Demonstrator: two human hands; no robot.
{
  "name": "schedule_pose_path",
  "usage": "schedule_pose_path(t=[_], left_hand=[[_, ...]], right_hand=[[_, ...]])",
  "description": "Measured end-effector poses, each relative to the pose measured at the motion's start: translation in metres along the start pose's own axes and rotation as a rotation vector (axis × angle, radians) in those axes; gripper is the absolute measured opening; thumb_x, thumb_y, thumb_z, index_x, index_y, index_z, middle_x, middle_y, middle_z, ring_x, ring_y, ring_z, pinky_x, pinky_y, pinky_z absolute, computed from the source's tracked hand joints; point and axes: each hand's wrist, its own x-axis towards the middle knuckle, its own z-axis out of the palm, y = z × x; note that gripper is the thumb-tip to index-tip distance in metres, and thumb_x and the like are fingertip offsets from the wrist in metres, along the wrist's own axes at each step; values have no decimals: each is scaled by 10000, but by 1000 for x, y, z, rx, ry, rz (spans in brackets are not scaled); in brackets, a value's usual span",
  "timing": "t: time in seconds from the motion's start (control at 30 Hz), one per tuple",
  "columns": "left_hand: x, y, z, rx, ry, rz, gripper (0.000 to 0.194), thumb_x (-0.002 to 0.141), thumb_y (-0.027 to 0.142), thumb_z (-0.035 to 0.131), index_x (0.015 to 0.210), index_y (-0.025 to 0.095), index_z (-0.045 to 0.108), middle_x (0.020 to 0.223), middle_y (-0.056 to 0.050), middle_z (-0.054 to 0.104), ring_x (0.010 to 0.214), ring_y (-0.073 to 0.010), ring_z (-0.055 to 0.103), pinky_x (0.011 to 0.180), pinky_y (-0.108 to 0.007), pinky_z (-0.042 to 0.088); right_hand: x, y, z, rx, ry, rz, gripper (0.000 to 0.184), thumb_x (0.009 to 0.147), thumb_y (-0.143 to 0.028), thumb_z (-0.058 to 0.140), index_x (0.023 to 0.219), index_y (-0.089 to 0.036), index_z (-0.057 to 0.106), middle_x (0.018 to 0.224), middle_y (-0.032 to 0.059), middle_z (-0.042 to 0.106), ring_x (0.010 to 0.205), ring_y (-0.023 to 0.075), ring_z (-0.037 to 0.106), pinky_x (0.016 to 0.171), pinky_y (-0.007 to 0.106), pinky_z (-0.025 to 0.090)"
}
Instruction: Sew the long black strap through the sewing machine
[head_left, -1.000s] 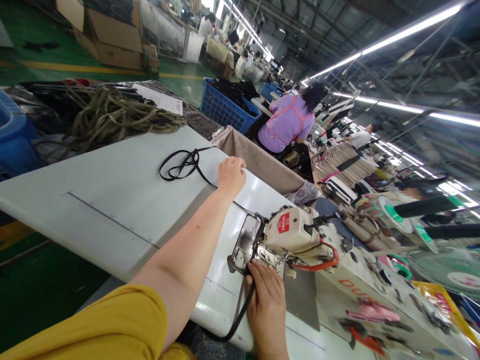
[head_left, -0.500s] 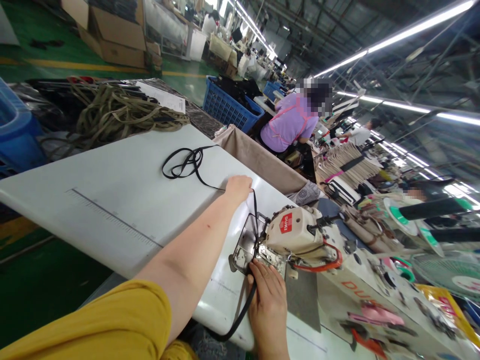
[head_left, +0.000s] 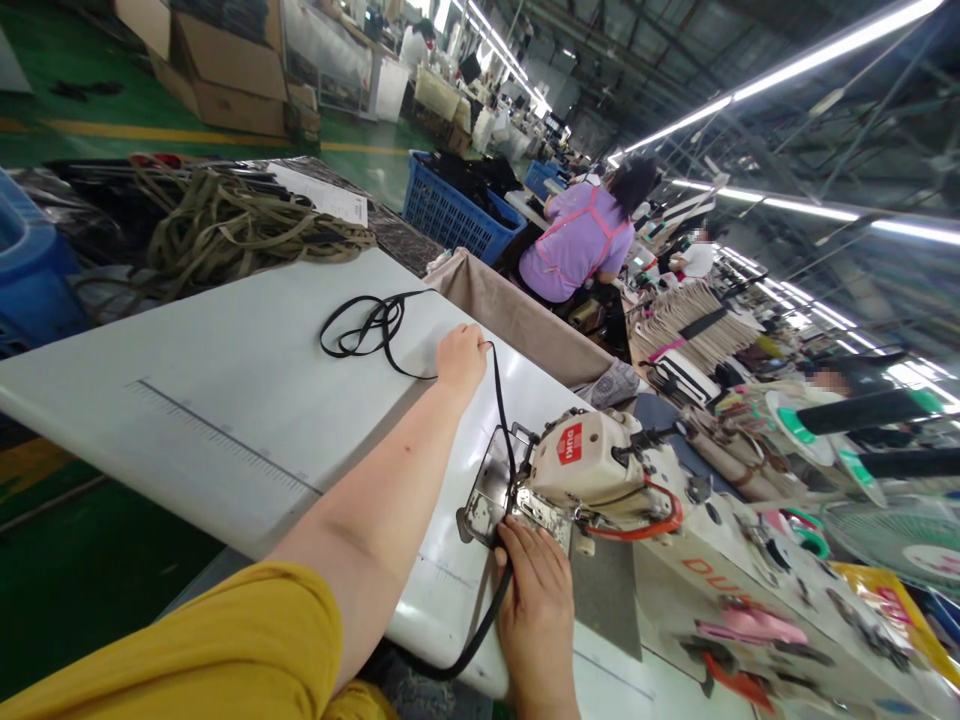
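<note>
A narrow black strap [head_left: 501, 390] runs through the sewing machine [head_left: 592, 455], under its head and across the metal needle plate [head_left: 491, 485]. My left hand [head_left: 461, 362] is closed round the strap behind the machine head, and the strap stretches taut from it to the plate. Past that hand, the strap's far end lies in loose loops on the white table [head_left: 247, 340]. In front of the plate my right hand [head_left: 534, 590] pinches the strap between thumb and fingers. From there the strap curves down over the table's near edge.
Olive straps [head_left: 240, 230] are heaped on the far left, beside a blue crate [head_left: 30, 260]. A beige cloth-lined bin [head_left: 525, 320] borders the table's back edge. A person in a purple shirt [head_left: 581, 245] sits beyond it. Thread spools [head_left: 862, 415] stand on the right.
My left hand has moved back and slightly left, away from the machine, with the strap in it. A longer taut length now shows behind the head. The right hand has hardly moved.
</note>
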Motion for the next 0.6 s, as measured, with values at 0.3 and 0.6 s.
schedule_pose_path(t=[0.3,0.6], left_hand=[[12,-12,-7,-158,193,-139,203,981,257,677,812,243,567,1000,-73,683,1019,-264,649,941,-387,472],[22,-24,-17,-430,369,-336,287,948,242,703,738,252,507,871,-40,675,937,-250,650,945,-385,504]], right_hand=[[-1,0,1,4,-8,-1,293,1106,-246,569,1368,-210,695,1318,86,769,1207,230,738,1146,444,495],[-2,1,1,5,-25,2,319,1103,-241,581,1406,-220,678,1330,87,765,1230,233,729,1161,460,500]])
